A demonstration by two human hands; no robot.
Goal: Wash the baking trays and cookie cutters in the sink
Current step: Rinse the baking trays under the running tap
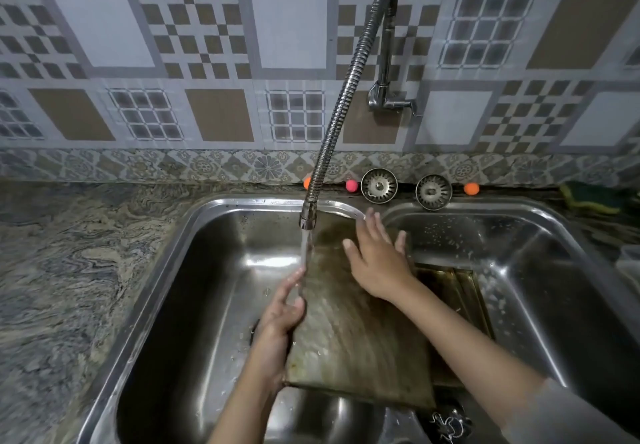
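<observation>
left hand (282, 308) grips the baking tray (353, 333) edge under the tap (308, 215) (water running); right hand (375, 256) rests on it, fingers (369, 224) spread wide.

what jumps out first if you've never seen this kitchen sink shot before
A big flat baking tray fills the middle, tilted over the left sink basin under water running from the flexible tap. The left hand grips its left edge while the right hand lies flat on top. Two metal strainers stand behind the sink.

Granite counter (86, 270) carries a double sink (194, 225), two strainers (379, 185), and a sponge (592, 196).
</observation>
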